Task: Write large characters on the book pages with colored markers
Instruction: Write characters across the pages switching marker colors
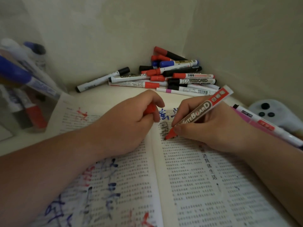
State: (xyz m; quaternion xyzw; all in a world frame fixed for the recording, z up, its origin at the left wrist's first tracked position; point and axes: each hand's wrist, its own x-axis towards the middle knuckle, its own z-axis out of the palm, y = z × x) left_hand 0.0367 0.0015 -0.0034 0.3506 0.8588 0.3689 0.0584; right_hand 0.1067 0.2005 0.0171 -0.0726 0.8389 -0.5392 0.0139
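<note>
While the right hand grips low, red marker touches book.

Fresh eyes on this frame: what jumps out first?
The right hand grips an uncapped red marker, tip down on the right page of the open book at centre. The left hand rests on the left page by the spine, holding what looks like the red cap. Behind the book, a pile of markers fills the wall corner.

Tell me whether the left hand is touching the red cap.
Touching. The head view shows the left hand curled round the red cap, which peeks out between thumb and forefinger. The right hand holds the red marker.
</note>
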